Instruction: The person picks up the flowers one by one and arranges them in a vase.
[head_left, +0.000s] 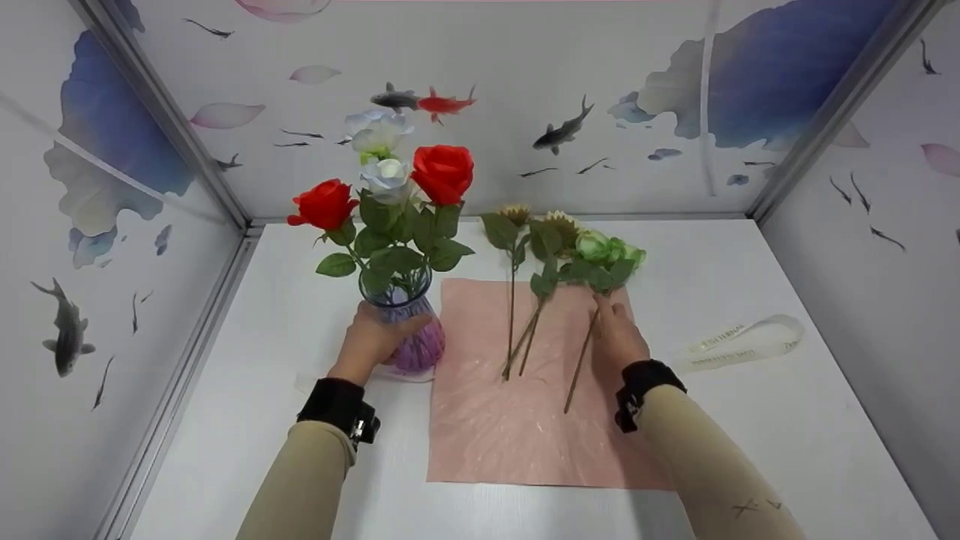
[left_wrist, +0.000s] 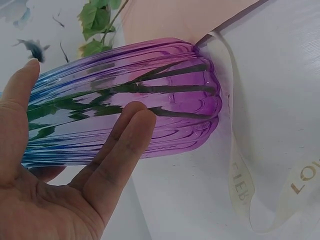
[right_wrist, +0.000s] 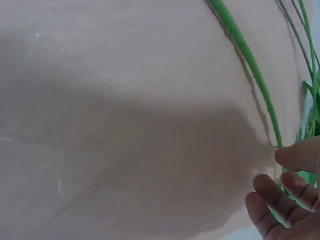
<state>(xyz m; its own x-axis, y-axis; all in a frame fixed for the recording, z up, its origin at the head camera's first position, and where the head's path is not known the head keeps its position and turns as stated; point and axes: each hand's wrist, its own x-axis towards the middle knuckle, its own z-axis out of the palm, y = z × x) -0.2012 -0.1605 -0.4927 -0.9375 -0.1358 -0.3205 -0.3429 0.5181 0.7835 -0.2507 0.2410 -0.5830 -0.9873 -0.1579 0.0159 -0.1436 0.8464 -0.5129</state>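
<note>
My left hand (head_left: 375, 341) grips a ribbed glass vase (head_left: 420, 346), blue at the rim and purple at the base. Red roses (head_left: 442, 174) and pale blue-white flowers (head_left: 377, 133) stand in it, their green stems showing through the glass in the left wrist view. On the right, my right hand (head_left: 619, 334) pinches the green stem (right_wrist: 255, 72) of a flower with light green blooms (head_left: 604, 247), between thumb and forefinger. That flower lies over a pink wrapping sheet (head_left: 487, 442). Left of it lie sunflowers (head_left: 516, 215), heads pointing away and stems on the sheet.
A cream ribbon with lettering (head_left: 742, 349) lies looped on the white table (head_left: 787, 442), right of the sheet. Another lettered ribbon (left_wrist: 240, 175) runs by the vase's base. Walls printed with fish (head_left: 562, 131) enclose the back and both sides.
</note>
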